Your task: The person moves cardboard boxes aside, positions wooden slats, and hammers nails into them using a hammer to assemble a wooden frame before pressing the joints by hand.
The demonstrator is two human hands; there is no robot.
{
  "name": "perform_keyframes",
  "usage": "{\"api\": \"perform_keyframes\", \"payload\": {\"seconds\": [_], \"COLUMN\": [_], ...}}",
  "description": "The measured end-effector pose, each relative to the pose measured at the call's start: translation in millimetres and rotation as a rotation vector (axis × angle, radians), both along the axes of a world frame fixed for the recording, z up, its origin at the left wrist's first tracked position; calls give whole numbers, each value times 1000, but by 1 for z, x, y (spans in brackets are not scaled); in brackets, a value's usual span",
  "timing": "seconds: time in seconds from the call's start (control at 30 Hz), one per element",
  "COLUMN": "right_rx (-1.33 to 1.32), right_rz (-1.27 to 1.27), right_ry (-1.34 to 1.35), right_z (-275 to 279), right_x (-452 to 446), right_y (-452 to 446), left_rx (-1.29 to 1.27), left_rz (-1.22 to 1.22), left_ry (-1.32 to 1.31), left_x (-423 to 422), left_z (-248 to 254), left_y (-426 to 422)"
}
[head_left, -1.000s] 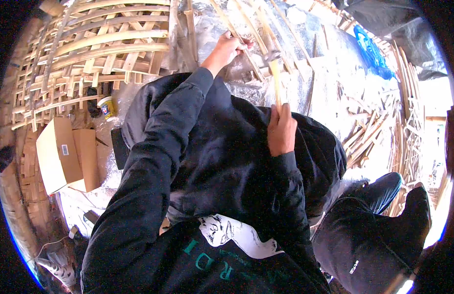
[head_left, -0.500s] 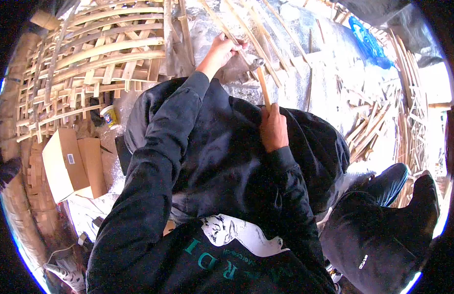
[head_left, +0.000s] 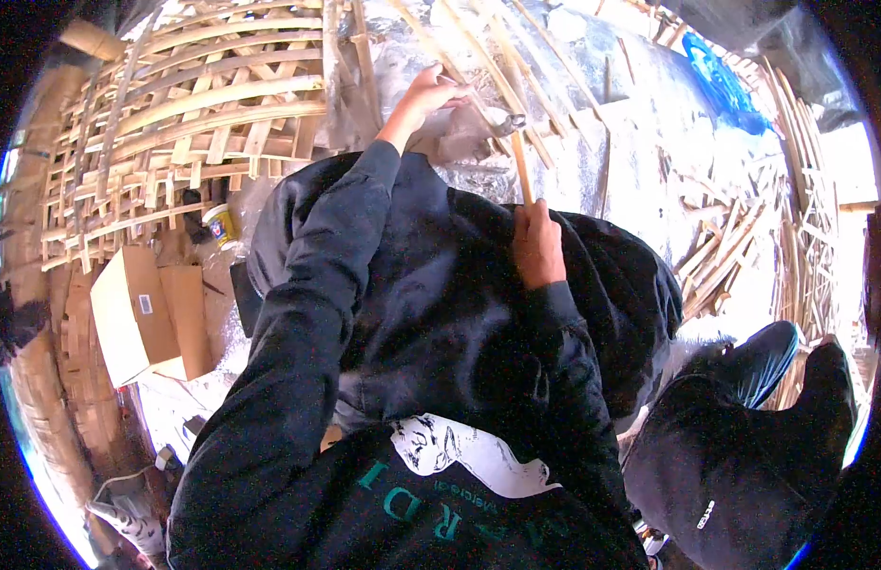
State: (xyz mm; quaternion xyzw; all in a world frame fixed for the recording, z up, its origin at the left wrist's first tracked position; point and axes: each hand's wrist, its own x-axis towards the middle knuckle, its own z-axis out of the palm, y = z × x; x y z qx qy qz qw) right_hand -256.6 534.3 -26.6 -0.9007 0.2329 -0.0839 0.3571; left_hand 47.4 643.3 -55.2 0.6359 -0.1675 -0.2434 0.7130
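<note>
My right hand [head_left: 538, 249] is closed around the wooden handle of a hammer [head_left: 524, 171]. The hammer's metal head is up, close beside the lower ends of several pale bamboo strips [head_left: 502, 81]. My left hand [head_left: 426, 100] reaches forward to the leftmost strip, with thumb and fingers drawn together over it. Whatever is between those fingertips is too small and washed out to make out. Under the strips lies a shiny, silvery sheet [head_left: 569, 157].
A woven bamboo lattice [head_left: 222, 95] stands at the left. Below it are a yellow tub [head_left: 219, 226] and an open cardboard box [head_left: 127, 313]. Loose bamboo pieces [head_left: 716, 247] and a blue plastic bag [head_left: 721, 85] lie to the right. Another person in dark clothes [head_left: 735, 465] is close at lower right.
My left hand has shifted slightly left along the strip, its fingers a little straighter. The hammer remains in my right hand, its head slightly farther right. The whole view has drifted a little.
</note>
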Motion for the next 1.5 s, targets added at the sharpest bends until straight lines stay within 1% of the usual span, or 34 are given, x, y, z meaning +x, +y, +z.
{"api": "perform_keyframes", "payload": {"seconds": [0.07, 0.1, 0.13, 0.17, 0.2, 0.23, 0.27, 0.3, 0.33, 0.4, 0.47, 0.53, 0.57, 0.63, 0.67, 0.73, 0.77, 0.8, 0.87, 0.93, 1.0, 1.07, 1.17, 1.27, 1.37, 1.47, 1.5], "right_rx": [16, 21, 26, 48, -3, -21, -40, 17, 20, -41, -47, -54, -56, -68, -70, -70, -68, -59, -49, -59, -45, -29, -54, -49, -3, -9, -51], "right_rz": [26, 14, 3, 16, 10, 6, 2, 20, 39, 51, 52, 31, 31, 47, 45, 41, 40, 44, 48, 59, 55, 47, 41, 22, -9, -76, -97], "right_ry": [-14, -32, -48, -106, -125, -112, -98, -141, -143, -183, -173, -167, -169, -188, -188, -178, -179, -171, -169, -216, -204, -193, -224, -186, -222, -260, -259], "right_z": [-1, -3, -5, -9, -5, -9, -12, -11, -9, -5, -5, -9, -12, -17, -18, -19, -19, -19, -20, -24, -24, -21, -16, -6, 12, 27, 33], "right_x": [2, 2, 2, 1, 2, 5, 7, 5, 5, 4, 5, 6, 7, 6, 6, 6, 5, 6, 7, 7, 6, 6, 7, 9, 8, 7, 6], "right_y": [-2, -3, -4, -5, -3, -4, -6, -7, -6, -5, -5, -6, -8, -11, -12, -12, -12, -12, -12, -13, -13, -12, -11, -12, -13, -27, -36], "left_rx": [336, 410, 413, 474, 537, 602, 614, 640, 666, 697, 705, 699, 698, 583, 581, 307, 323, 325, 126, 119, 111, 45, -29, 37, 53, 67, 72], "left_rz": [-18, 35, 51, 28, 4, -79, -119, -112, -105, -26, -43, 58, 60, 7, 5, 210, 222, 222, 211, 204, 194, 202, 183, 215, 188, 90, 79], "left_ry": [-43, -46, -47, -248, -450, -560, -614, -735, -855, -868, -832, -927, -929, -636, -637, -531, -485, -488, -360, -367, -374, -331, -319, -292, -302, -295, -338], "left_x": [6, 3, 6, 4, 6, -1, -12, -14, -19, -29, -28, -31, -26, -17, -18, -23, -26, -24, -21, -20, -24, -34, -40, -56, -65, -63, -65], "left_z": [2, 4, -9, -25, -37, -35, -35, -47, -51, -57, -55, -48, -42, -21, -14, 2, 12, 11, 8, 8, 13, 23, 25, 43, 44, 45, 47], "left_y": [11, 14, 20, 28, 35, 36, 38, 38, 39, 40, 41, 44, 46, 48, 46, 46, 47, 48, 50, 49, 48, 48, 48, 49, 45, 36, 32]}}
